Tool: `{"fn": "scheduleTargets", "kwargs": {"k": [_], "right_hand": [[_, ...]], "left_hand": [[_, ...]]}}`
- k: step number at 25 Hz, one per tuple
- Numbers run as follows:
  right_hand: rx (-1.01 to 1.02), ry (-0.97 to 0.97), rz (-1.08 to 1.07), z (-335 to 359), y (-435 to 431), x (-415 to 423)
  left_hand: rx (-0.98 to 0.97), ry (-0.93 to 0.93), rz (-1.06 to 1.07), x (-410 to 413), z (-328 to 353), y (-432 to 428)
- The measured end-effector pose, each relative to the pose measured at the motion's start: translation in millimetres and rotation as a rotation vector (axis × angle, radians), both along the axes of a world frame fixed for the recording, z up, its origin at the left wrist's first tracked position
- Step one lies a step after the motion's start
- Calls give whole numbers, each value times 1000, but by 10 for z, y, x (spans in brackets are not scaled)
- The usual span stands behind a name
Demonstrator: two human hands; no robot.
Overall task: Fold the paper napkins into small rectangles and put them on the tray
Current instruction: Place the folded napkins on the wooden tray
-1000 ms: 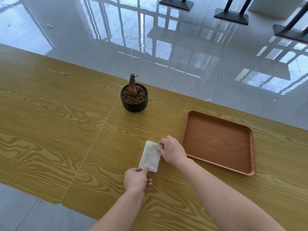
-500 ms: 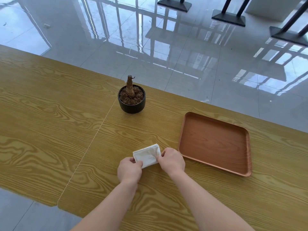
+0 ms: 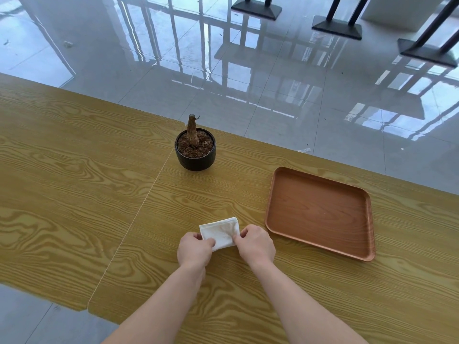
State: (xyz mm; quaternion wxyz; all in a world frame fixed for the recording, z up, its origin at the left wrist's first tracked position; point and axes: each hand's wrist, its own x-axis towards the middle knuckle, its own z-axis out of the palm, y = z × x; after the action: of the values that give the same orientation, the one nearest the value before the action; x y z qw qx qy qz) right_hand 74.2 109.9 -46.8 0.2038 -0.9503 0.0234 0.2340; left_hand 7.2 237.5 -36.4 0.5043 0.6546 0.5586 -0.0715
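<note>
Turned crosswise since a second ago, on the table (image 3: 74, 170) just left of the tray (image 3: 318, 212), the folded napkin (image 3: 221, 230) has both near corners hidden under the left grip (image 3: 195, 250) and right grip (image 3: 255, 245), each pinching it.

The surface (image 3: 74, 182) is yellow wood-grain board, smooth, with a soft sheen. The napkin (image 3: 221, 230) is thin white paper, matt and faintly crumpled, its layered edges showing. The tray (image 3: 318, 212) looks like reddish-brown wood, smooth and satin, with plain grain. The pot (image 3: 195, 161) is black with a dull gloss; its filling (image 3: 206, 145) is coarse and fibrous, and the stump (image 3: 192, 131) is rough bark. The floor (image 3: 248, 83) is pale tile, mirror-glossy. The stands (image 3: 336, 28) on it are matt black.
</note>
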Motion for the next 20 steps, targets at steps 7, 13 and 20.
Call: {"fn": "scheduleTargets", "kwargs": {"k": [7,13,20], "right_hand": [[37,26,-12,-16,-13,10],[45,26,-3,-22,-21,5],[88,35,15,-5,-61,-7]], "left_hand": [[-295,-11,260,28,-39,24],[-50,1,1,-12,-59,9],[-102,-133,18,-66,-16,16]]}}
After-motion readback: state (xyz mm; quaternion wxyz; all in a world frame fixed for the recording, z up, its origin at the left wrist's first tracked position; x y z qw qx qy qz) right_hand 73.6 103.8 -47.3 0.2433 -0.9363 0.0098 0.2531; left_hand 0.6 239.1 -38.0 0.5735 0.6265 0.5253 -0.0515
